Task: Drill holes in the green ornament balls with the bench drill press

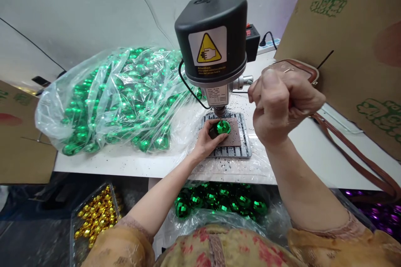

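Observation:
A black bench drill press (211, 37) stands on a white table (131, 162), its bit touching a small shiny green faceted ball (223, 127). My left hand (206, 139) is closed round that ball, holding it on a brown pad (233, 135) on the drill's slotted base plate (246, 148). My right hand (280, 104) is a fist wrapped round the drill's feed lever (242, 81), to the right of the drill head.
A clear plastic bag (115, 96) full of green balls lies on the table's left. More green balls (219, 200) sit in plastic below the table edge. Gold balls (95, 215) fill a tray lower left, purple ones (379, 212) lower right. Cardboard boxes (354, 41) flank both sides; a brown strap (354, 154) trails right.

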A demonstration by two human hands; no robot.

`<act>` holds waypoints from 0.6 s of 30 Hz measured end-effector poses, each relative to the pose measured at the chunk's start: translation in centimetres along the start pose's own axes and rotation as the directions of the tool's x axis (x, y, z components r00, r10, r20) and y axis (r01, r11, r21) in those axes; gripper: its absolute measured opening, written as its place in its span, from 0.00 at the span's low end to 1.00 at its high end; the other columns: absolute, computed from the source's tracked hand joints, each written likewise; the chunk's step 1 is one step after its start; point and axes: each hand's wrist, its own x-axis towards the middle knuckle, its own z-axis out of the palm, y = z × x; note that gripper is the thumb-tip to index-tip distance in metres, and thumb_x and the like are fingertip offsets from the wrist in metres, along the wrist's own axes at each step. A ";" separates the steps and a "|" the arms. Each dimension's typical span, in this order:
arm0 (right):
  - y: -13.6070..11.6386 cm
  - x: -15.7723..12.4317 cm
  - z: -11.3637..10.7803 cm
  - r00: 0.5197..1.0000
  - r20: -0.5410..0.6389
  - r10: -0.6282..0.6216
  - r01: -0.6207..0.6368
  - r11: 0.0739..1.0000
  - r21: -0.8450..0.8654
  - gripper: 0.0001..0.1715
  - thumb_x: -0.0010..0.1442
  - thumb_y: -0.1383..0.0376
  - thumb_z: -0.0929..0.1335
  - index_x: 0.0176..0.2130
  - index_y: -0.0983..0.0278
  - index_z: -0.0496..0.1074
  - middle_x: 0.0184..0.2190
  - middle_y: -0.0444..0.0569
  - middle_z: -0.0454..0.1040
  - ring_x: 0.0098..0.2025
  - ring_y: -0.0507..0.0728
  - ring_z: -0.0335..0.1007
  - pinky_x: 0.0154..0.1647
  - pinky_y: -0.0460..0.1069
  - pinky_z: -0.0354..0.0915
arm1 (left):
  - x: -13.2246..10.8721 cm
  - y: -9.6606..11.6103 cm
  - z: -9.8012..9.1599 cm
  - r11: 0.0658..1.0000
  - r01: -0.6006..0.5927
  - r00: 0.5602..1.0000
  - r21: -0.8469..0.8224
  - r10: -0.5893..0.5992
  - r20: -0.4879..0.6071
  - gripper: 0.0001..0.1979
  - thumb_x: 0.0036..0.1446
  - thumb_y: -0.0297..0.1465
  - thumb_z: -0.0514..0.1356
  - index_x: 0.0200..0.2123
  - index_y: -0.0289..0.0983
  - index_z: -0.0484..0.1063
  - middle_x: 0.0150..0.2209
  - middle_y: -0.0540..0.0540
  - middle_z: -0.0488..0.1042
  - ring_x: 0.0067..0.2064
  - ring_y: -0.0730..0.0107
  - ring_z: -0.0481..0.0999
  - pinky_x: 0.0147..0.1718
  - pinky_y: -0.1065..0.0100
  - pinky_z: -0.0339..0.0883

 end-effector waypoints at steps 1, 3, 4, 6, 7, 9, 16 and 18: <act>0.0 -0.1 0.0 1.000 0.003 -0.008 0.008 1.000 0.005 0.31 0.66 0.66 0.68 0.19 0.64 0.49 0.16 0.38 0.48 0.17 0.44 0.46 0.20 0.48 0.48 | 0.0 0.1 0.0 1.000 -0.001 1.000 0.000 0.001 -0.003 0.29 0.56 0.47 0.71 0.54 0.39 0.68 0.51 0.41 0.77 0.55 0.56 0.78 0.57 0.54 0.71; 0.1 -0.2 -0.1 1.000 0.006 -0.016 0.016 1.000 0.002 0.31 0.66 0.66 0.68 0.19 0.64 0.48 0.16 0.38 0.47 0.17 0.43 0.47 0.20 0.47 0.50 | 0.0 0.1 0.0 1.000 0.002 1.000 0.002 -0.002 -0.007 0.29 0.56 0.47 0.71 0.53 0.39 0.68 0.51 0.41 0.77 0.54 0.56 0.78 0.56 0.54 0.71; 0.1 -0.3 -0.2 1.000 0.009 -0.022 0.022 1.000 -0.001 0.31 0.66 0.66 0.68 0.19 0.64 0.47 0.16 0.38 0.47 0.17 0.43 0.47 0.20 0.47 0.50 | 0.0 0.2 0.0 1.000 0.005 1.000 0.001 -0.005 -0.007 0.29 0.55 0.47 0.71 0.53 0.39 0.68 0.50 0.41 0.77 0.53 0.56 0.78 0.55 0.54 0.72; 0.2 -0.5 -0.3 0.999 0.015 -0.038 0.038 0.999 -0.008 0.31 0.66 0.67 0.67 0.20 0.64 0.47 0.16 0.38 0.47 0.17 0.43 0.48 0.20 0.46 0.51 | 0.0 0.2 0.0 1.000 0.010 1.000 -0.002 -0.010 -0.009 0.29 0.55 0.47 0.71 0.53 0.39 0.68 0.50 0.41 0.77 0.53 0.56 0.78 0.55 0.54 0.72; 0.2 -0.5 -0.3 0.999 0.017 -0.045 0.046 0.999 -0.012 0.31 0.66 0.68 0.67 0.20 0.64 0.46 0.16 0.38 0.47 0.17 0.43 0.48 0.20 0.46 0.50 | 0.0 0.2 0.0 1.000 0.011 1.000 -0.006 -0.011 -0.011 0.29 0.55 0.46 0.71 0.53 0.39 0.68 0.50 0.41 0.77 0.53 0.56 0.78 0.55 0.54 0.72; 0.4 -0.7 -0.5 0.997 0.017 -0.075 0.075 0.997 -0.017 0.31 0.65 0.69 0.67 0.20 0.64 0.45 0.16 0.38 0.47 0.17 0.43 0.48 0.19 0.46 0.50 | 0.0 0.3 0.1 1.000 0.007 1.000 -0.025 -0.008 -0.011 0.28 0.56 0.46 0.71 0.53 0.39 0.68 0.51 0.41 0.77 0.54 0.56 0.78 0.56 0.54 0.71; 1.0 -1.2 -0.8 0.991 0.007 -0.134 0.134 0.991 -0.022 0.31 0.63 0.69 0.67 0.20 0.64 0.44 0.16 0.37 0.46 0.17 0.44 0.47 0.18 0.46 0.50 | 0.0 0.4 0.1 0.998 0.013 1.000 -0.057 -0.012 0.005 0.28 0.56 0.44 0.72 0.53 0.39 0.68 0.53 0.40 0.76 0.56 0.56 0.77 0.58 0.53 0.70; 1.2 -1.3 -0.8 0.988 -0.004 -0.156 0.156 0.988 -0.006 0.30 0.62 0.71 0.67 0.20 0.64 0.43 0.16 0.37 0.45 0.16 0.44 0.47 0.17 0.47 0.49 | 0.0 0.4 0.1 0.998 0.011 1.000 -0.058 -0.010 0.003 0.28 0.56 0.44 0.72 0.53 0.39 0.69 0.53 0.40 0.76 0.55 0.56 0.77 0.58 0.53 0.71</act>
